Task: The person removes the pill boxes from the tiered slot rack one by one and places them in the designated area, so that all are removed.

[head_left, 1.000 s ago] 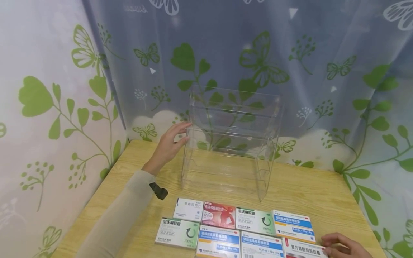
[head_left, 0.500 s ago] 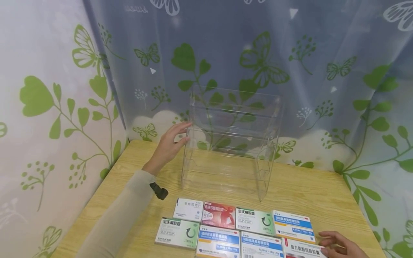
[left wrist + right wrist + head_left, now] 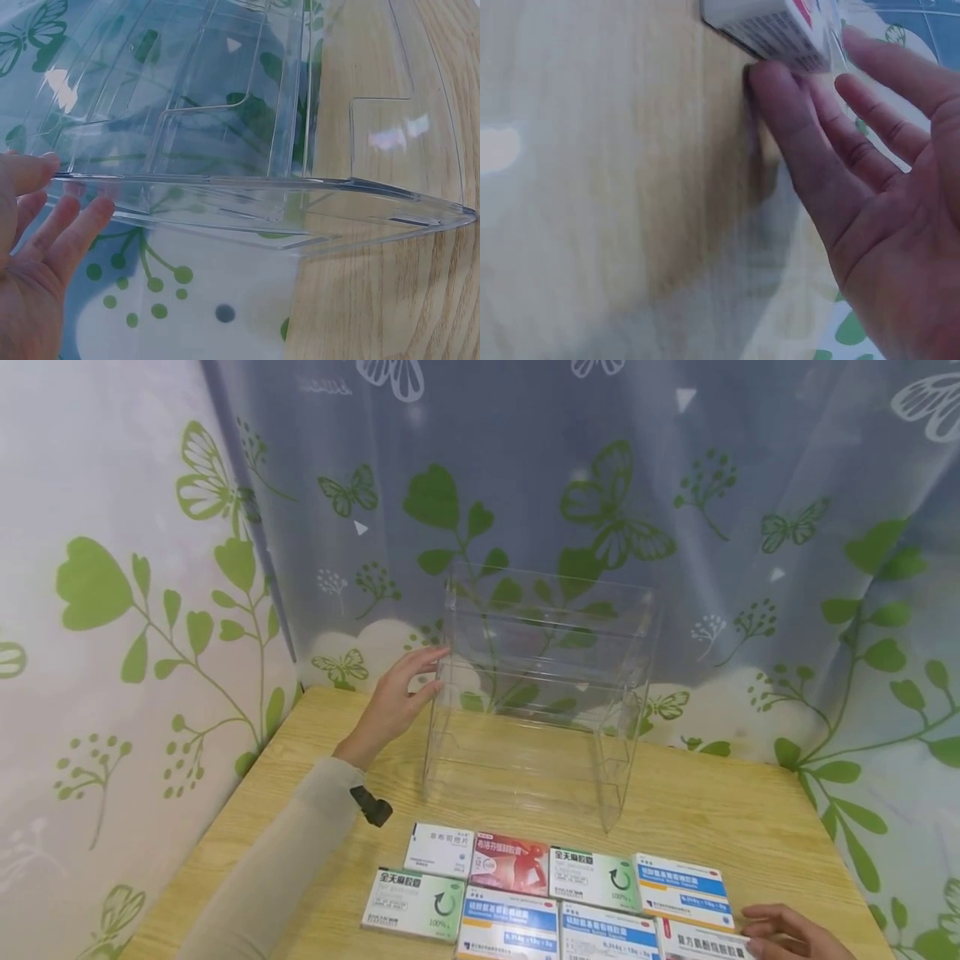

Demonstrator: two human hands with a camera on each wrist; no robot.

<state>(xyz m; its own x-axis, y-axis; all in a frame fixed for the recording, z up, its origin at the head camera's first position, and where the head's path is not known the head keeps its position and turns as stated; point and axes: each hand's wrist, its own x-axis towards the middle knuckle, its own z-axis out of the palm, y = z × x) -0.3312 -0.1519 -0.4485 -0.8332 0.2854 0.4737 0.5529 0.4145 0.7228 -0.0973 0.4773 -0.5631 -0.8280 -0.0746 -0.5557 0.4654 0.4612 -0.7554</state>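
Note:
A clear acrylic tiered rack [image 3: 536,693] stands upright on the wooden table, its shelves bare. My left hand [image 3: 401,697] rests its fingertips and thumb against the rack's left side; the left wrist view has the fingers [image 3: 82,236] right by the panel edge. Front right, my right hand [image 3: 795,935] touches the end of a white medicine box with a red mark [image 3: 705,941], fingers loosely extended. In the right wrist view the thumb lies right at the end of that box [image 3: 769,34]. The box lies in the front row and is partly cut off by the frame.
Several other medicine boxes lie flat in two rows before the rack: a red one [image 3: 510,863], green-and-white ones [image 3: 412,903] and blue-and-white ones [image 3: 682,891]. A small white box [image 3: 439,849] sits back left. Patterned curtains [image 3: 525,485] enclose the table [image 3: 712,793] behind and beside.
The right hand has shifted slightly left along the end of the white box. The left hand stays at the rack, and the boxes keep their places. The head view tilts slightly.

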